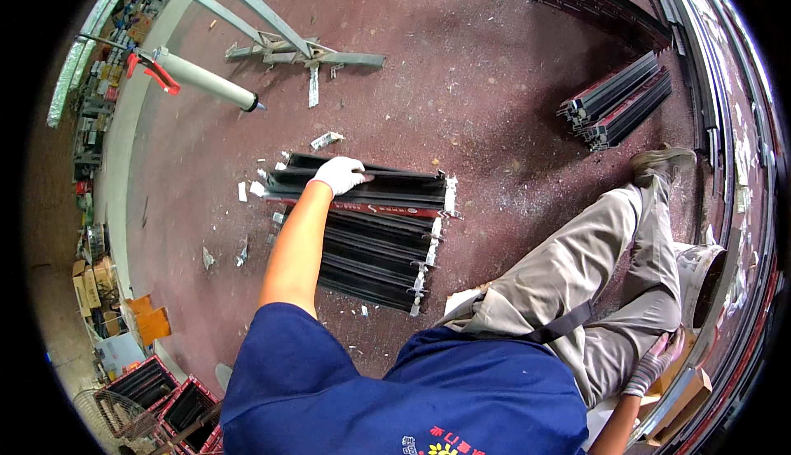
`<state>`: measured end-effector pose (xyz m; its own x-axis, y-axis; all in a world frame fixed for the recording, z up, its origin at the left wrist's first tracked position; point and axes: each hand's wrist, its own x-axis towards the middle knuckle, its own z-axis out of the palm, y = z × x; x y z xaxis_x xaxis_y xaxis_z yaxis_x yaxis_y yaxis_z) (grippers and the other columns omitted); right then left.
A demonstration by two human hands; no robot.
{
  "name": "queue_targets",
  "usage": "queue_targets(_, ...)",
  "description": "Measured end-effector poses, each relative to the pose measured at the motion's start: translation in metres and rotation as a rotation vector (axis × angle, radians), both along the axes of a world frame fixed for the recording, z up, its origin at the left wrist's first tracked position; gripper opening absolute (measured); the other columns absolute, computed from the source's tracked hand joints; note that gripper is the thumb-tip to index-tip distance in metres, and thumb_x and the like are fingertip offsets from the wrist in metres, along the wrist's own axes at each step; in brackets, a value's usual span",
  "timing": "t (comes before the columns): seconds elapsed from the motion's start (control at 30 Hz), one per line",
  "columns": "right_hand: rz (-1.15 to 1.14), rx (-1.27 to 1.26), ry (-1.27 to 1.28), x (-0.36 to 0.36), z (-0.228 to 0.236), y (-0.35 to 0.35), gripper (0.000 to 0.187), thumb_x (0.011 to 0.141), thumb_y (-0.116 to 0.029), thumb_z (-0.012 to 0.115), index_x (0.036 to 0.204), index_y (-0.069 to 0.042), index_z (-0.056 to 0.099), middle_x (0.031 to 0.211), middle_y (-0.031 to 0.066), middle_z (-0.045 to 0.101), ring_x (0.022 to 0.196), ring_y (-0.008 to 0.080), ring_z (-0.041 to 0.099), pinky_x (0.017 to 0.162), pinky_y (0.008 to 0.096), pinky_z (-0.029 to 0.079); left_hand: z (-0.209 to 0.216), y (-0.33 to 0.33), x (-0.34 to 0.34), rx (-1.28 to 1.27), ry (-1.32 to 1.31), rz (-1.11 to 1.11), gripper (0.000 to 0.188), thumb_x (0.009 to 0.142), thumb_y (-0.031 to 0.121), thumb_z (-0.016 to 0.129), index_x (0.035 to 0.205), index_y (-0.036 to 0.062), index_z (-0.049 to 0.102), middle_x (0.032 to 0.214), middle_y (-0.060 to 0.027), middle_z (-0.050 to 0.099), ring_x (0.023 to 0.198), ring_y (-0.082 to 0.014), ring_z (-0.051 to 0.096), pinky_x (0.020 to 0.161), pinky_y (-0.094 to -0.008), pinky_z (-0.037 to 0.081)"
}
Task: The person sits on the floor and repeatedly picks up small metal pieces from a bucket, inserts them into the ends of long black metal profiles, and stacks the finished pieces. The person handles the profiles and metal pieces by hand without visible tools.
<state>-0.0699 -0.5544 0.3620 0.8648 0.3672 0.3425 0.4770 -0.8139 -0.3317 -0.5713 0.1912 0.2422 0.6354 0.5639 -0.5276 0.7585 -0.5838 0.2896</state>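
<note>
A row of short black metal profiles (375, 249) lies side by side on the reddish floor, white clips at their right ends. One has a red strip along it (387, 207). My left hand (339, 175), in a white glove, reaches forward and grips the farthest black profile (404, 183) near its left end. At the lower right, my right hand (655, 364) wears a patterned glove and rests beside my thigh against a cardboard box (688, 389), with nothing seen in it. My legs in beige trousers (577, 282) stretch out to the right.
A sealant gun with a red handle (202, 79) and a grey metal stand (284, 43) lie on the floor beyond. More stacked profiles (620, 99) are at the upper right. Red crates (156, 389) and boxes sit at the lower left. White scraps litter the floor.
</note>
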Motion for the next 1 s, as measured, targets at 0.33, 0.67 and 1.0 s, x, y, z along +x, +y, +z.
queue_targets(0.33, -0.092, 0.075, 0.041, -0.024, 0.010, 0.016, 0.052, 0.110, -0.027, 0.057, 0.151, 0.005, 0.050, 0.156, 0.0211, 0.049, 0.144, 0.0340, 0.047, 0.124, 0.0448, 0.033, 0.007, 0.049, 0.087, 0.152, 0.105, -0.048, 0.039, 0.095, 0.046, 0.069, 0.116, 0.0138, 0.075, 0.115, -0.0156, 0.076, 0.113, -0.0387, 0.069, 0.098, -0.0465, 0.054)
queue_targets(0.67, -0.094, 0.028, 0.055, -0.015, 0.001, 0.001, 0.050, 0.112, -0.027, 0.053, 0.151, 0.004, 0.049, 0.153, 0.0199, 0.052, 0.142, 0.0318, 0.049, 0.124, 0.0429, 0.033, -0.015, -0.059, 0.000, 0.147, 0.073, 0.327, 0.054, 0.103, 0.060, 0.051, 0.109, 0.0113, 0.074, 0.111, -0.0222, 0.074, 0.109, -0.0438, 0.069, 0.093, -0.0526, 0.054)
queue_targets(1.0, -0.064, 0.026, 0.029, -0.003, -0.003, -0.002, 0.048, 0.112, -0.026, 0.052, 0.149, 0.005, 0.051, 0.149, 0.0203, 0.054, 0.139, 0.0318, 0.050, 0.123, 0.0432, 0.033, -0.107, -0.145, -0.048, 0.173, -0.010, 0.848, 0.064, 0.108, 0.062, 0.038, 0.105, 0.0055, 0.068, 0.106, -0.0293, 0.071, 0.105, -0.0497, 0.066, 0.090, -0.0582, 0.051)
